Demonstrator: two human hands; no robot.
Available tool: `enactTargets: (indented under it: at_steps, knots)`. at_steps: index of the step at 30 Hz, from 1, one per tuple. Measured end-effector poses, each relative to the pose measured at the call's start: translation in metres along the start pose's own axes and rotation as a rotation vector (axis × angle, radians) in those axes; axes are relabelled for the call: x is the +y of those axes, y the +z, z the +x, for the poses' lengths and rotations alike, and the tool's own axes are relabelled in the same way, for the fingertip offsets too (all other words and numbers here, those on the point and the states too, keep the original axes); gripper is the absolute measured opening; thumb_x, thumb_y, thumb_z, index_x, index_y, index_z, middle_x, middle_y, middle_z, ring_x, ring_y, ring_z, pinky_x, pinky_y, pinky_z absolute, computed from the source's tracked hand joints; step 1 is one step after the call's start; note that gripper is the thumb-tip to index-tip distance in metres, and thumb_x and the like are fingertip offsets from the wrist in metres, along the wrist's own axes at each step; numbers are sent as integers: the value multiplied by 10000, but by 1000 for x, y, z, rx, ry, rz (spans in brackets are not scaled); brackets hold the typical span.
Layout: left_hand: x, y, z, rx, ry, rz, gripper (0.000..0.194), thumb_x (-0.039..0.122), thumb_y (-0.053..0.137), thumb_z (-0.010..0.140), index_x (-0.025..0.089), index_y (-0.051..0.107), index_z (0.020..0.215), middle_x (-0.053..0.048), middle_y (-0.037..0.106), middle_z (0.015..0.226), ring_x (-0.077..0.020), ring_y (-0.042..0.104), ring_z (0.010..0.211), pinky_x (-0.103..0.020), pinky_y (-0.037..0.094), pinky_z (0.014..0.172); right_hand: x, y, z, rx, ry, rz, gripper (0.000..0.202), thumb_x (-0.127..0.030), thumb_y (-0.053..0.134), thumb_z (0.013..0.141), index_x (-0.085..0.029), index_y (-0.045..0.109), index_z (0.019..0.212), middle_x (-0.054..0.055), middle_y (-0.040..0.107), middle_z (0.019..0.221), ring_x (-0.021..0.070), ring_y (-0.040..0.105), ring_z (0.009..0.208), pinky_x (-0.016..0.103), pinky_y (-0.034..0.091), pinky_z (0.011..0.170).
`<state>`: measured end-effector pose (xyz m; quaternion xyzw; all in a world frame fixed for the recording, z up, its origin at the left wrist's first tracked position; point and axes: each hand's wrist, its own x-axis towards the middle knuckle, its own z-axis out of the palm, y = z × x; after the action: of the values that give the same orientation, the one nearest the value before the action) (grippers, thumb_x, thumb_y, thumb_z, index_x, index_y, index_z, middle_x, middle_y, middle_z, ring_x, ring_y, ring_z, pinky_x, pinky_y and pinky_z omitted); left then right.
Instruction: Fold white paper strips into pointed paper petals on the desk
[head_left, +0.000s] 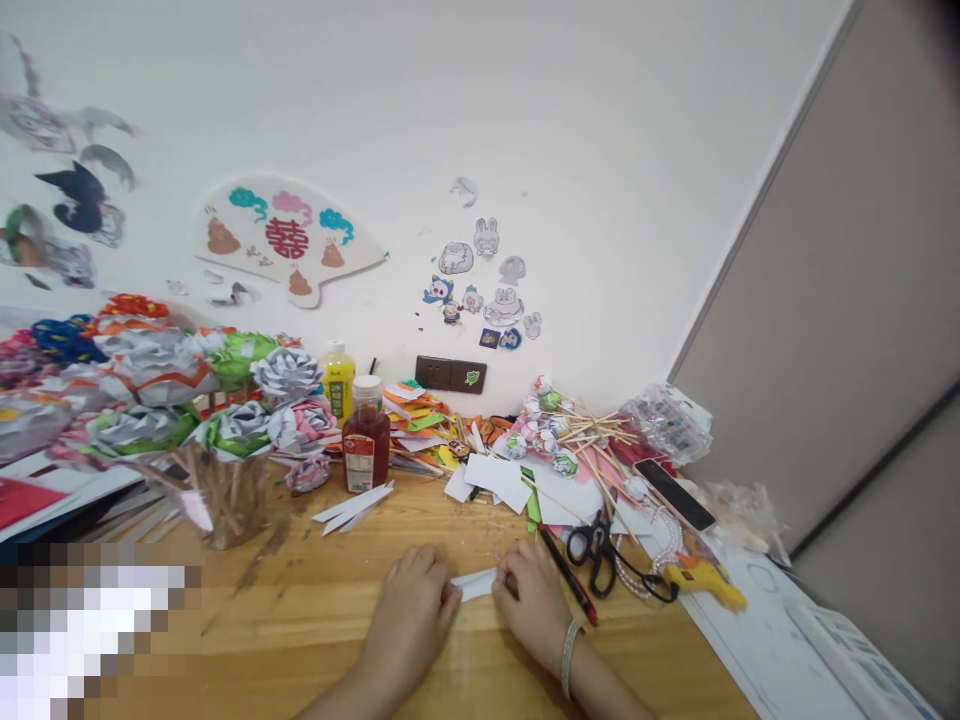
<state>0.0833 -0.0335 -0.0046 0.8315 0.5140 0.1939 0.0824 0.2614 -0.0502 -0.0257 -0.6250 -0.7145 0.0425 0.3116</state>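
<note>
A small white paper strip (474,585) is stretched between my two hands, low over the wooden table (300,620). My left hand (416,610) pinches its left end with thumb and fingers. At the other end, my right hand (531,595) grips the strip with curled fingers; a bracelet (570,655) circles that wrist. Just right of my right hand lie a dark pen with red ends (568,575) and black-handled scissors (595,555). Several loose white paper strips (354,508) rest on the table beyond my left hand.
Paper flowers (232,430) crowd the left side, some in a clear container. A red-brown jar (366,435) and a yellow bottle (338,380) stand near the wall. Paper scraps, sticks (592,425), a phone (675,495) and a yellow glue gun (705,580) lie to the right.
</note>
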Motion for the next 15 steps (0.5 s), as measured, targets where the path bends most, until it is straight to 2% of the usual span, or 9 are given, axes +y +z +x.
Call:
enactTargets:
  at_steps: [3, 6, 10, 12, 15]
  knots:
    - [0, 0, 0, -1, -5, 0, 118, 159, 523, 788, 175, 611, 710, -47, 580, 834, -220, 501, 845, -305, 349, 738, 0, -1, -1, 33, -12, 21, 169, -24, 586, 663, -184, 537, 683, 25, 530, 779, 205, 481, 798, 309, 364, 705]
    - [0, 1, 0, -3, -10, 1, 105, 165, 529, 782, 178, 614, 720, -45, 578, 840, -221, 500, 848, -303, 345, 735, -4, -2, -4, 33, -157, 46, 209, 1, 580, 703, -198, 585, 767, 29, 547, 863, 198, 488, 849, 304, 373, 730]
    - [-1, 2, -1, -6, -14, 3, 98, 175, 538, 782, 176, 619, 728, -50, 578, 851, -226, 499, 861, -304, 342, 737, -11, -2, -8, 36, -410, -11, 106, -140, 610, 821, -235, 638, 860, 33, 579, 896, 191, 492, 837, 300, 373, 714]
    - [-2, 3, 0, -11, -14, -4, 98, 182, 542, 783, 177, 620, 725, -51, 580, 862, -228, 498, 875, -305, 341, 746, -13, -1, -8, 72, -471, -49, 59, -197, 599, 849, -231, 647, 852, 36, 587, 869, 188, 489, 812, 298, 366, 692]
    - [-2, 2, 1, -19, -18, -12, 93, 191, 546, 785, 181, 619, 729, -50, 580, 874, -227, 497, 889, -305, 340, 757, -15, -4, -8, 99, -523, -89, 113, -204, 557, 877, -243, 662, 866, 42, 587, 886, 185, 484, 816, 303, 358, 690]
